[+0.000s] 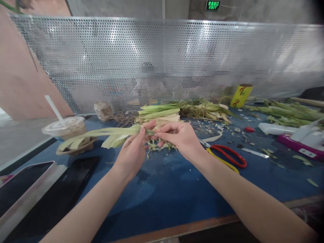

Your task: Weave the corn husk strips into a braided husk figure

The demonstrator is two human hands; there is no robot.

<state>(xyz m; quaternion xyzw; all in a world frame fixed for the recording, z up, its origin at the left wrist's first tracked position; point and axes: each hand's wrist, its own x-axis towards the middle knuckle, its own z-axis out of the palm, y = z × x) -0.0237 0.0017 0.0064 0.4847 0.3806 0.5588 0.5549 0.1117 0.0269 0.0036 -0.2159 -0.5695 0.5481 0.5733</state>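
My left hand (132, 150) pinches a bunch of pale green corn husk strips (111, 131), whose long ends trail leftward over the table. At the other end of the bunch, my right hand (181, 136) has its thumb and fingertips closed on the tip of the husk, close to my left fingers. Small husk scraps (160, 145) lie just below and behind my hands. Past them is a stack of corn husks (159, 113), green and cream, with drier leaves to its right. Scissors (227, 156) with red and yellow handles lie beside my right wrist.
On the left stand a lidded drink cup (64, 126) with a straw, a phone (27, 182) and a dark flat panel (73, 179). A yellow roll (241, 95), a blade (255, 153) and a purple tape-dispenser-like item (296, 146) are right. A perforated metal screen (101, 60) rises behind.
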